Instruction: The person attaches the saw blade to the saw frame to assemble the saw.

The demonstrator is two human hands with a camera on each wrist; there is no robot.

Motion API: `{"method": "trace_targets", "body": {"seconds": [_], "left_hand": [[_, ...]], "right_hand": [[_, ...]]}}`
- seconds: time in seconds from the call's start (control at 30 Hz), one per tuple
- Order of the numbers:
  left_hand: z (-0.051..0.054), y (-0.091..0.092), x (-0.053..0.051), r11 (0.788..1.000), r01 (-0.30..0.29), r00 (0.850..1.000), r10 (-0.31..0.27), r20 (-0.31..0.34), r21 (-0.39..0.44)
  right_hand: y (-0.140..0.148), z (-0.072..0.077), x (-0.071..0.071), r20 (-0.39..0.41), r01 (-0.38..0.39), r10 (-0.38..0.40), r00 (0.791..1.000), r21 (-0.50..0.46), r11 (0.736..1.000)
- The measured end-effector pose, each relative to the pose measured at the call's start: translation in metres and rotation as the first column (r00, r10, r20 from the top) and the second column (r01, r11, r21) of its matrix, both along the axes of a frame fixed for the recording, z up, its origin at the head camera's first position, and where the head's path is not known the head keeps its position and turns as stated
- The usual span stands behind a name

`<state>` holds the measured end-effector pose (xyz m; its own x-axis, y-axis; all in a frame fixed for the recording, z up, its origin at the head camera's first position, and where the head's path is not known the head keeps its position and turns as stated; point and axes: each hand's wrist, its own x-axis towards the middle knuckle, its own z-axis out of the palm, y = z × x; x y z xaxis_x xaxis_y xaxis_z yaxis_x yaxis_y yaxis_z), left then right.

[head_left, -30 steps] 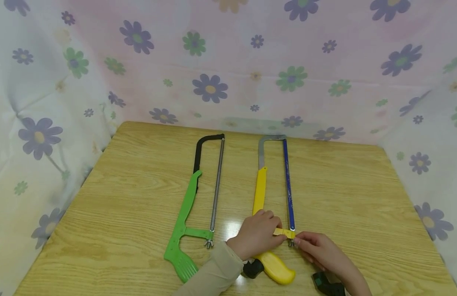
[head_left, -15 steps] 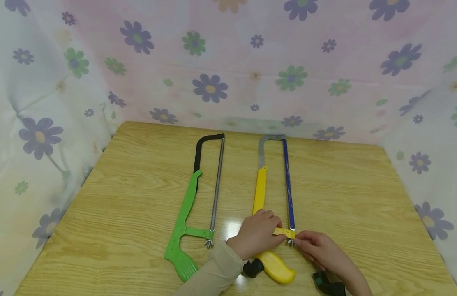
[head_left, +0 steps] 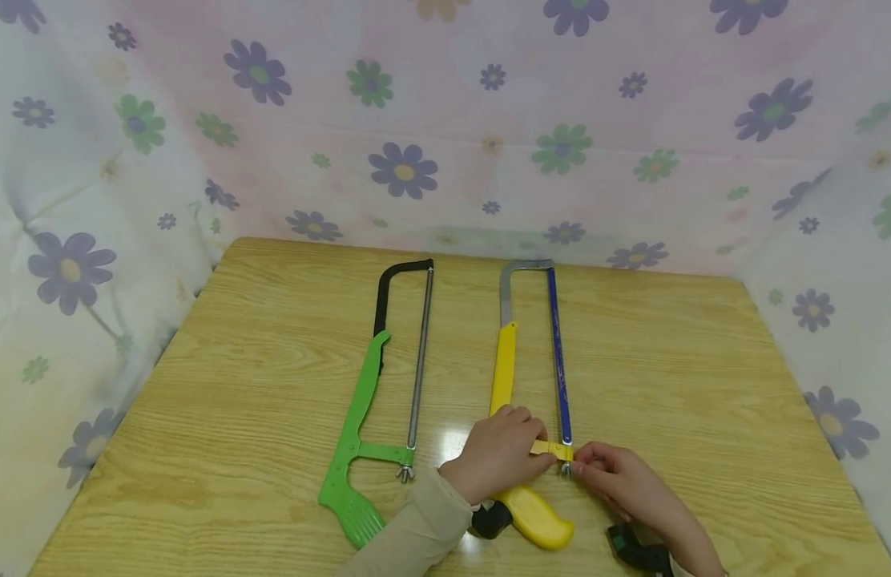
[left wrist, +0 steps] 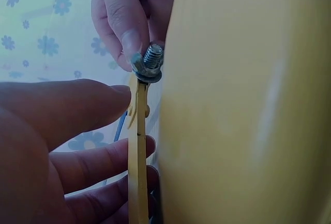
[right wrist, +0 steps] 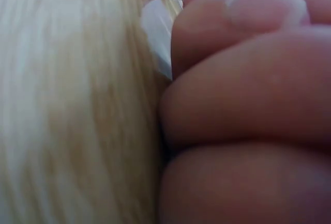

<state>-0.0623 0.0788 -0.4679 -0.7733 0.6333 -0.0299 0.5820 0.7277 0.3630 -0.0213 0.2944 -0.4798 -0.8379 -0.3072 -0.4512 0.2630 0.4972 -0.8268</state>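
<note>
A hacksaw with a yellow handle (head_left: 538,517) and a blue blade (head_left: 558,357) lies flat on the table. My left hand (head_left: 497,454) grips its short yellow crossbar (left wrist: 137,167), thumb on one side and fingers on the other. At the bar's end sits a metal wing nut (left wrist: 147,69) on a threaded bolt (left wrist: 153,56). My right hand (head_left: 622,477) pinches a wing of this nut between thumb and finger. In the right wrist view, curled fingers (right wrist: 248,84) fill much of the picture, with the nut partly visible at the top.
A second hacksaw, with a green handle (head_left: 352,449), black frame and grey blade (head_left: 421,361), lies to the left, close to the left sleeve (head_left: 424,521). The wooden table (head_left: 272,361) ends at flowered cloth walls (head_left: 445,104).
The metal wings turn slightly at the right fingertips between the frames. Both hands keep their places on the yellow hacksaw. The head view shifts a little.
</note>
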Motion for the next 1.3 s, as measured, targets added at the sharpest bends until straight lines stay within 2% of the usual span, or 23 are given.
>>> {"method": "trace_targets", "body": {"seconds": [0.4, 0.57, 0.8, 1.17, 1.3], "left_hand": [[0.0015, -0.0006, -0.0015, 1.000, -0.004, 1.000, 0.004, 0.002, 0.000], [0.0021, -0.0009, -0.0020, 1.000, -0.011, 1.000, 0.011, 0.005, 0.005], [0.0017, -0.0008, -0.0007, 1.000, 0.001, 1.000, -0.001, 0.005, -0.001], [0.0046, -0.0014, -0.0023, 1.000, -0.014, 1.000, 0.014, 0.001, -0.002], [0.0019, -0.0002, -0.0006, 1.000, -0.011, 1.000, 0.011, 0.004, 0.000]], "right_hand": [[0.0010, -0.0004, -0.0034, 0.009, -0.059, 0.060, 0.998, -0.037, 0.998], [0.0014, -0.0004, -0.0051, 0.003, -0.057, 0.057, 0.998, -0.035, 0.998], [0.0015, 0.0006, -0.0034, 0.047, -0.041, 0.044, 0.998, -0.046, 0.998], [0.0033, 0.0018, -0.0054, -0.001, -0.076, 0.076, 0.997, -0.037, 0.996], [0.0038, -0.0001, -0.0019, 0.012, -0.054, 0.054, 0.998, -0.040, 0.998]]}}
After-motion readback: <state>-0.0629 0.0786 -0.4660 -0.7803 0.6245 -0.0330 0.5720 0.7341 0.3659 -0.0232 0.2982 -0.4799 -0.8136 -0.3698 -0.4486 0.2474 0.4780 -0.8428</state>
